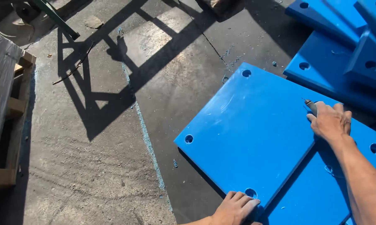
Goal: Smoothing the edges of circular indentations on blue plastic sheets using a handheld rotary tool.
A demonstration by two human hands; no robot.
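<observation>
My left hand [234,207] lies flat, fingers spread, on the near edge of the top blue panel [254,129], beside a corner hole at the bottom centre of the frame. My right hand [330,121] is closed round a small grey tool [311,106] at the panel's right edge. The holes are drilled; the edge work looks barely begun, I judge. The tool points toward the upper left; the panel's long axis runs lower left to upper right
</observation>
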